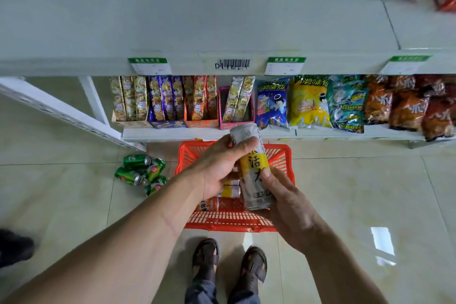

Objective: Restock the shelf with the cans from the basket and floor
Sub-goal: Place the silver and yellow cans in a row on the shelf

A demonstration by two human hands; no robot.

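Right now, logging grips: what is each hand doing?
Left hand: closed around the upper part of the can.
Right hand: closed around the lower end of the same can, above the basket.

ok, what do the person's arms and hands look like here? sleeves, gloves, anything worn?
Both arms are bare as far up as the frame shows: no sleeves, gloves, watch or rings visible. The left hand and right hand are bare too. The left forearm carries a thin curved line across it, like a crease or scar. Lower down, the person wears dark strapped sandals and grey-blue trousers.
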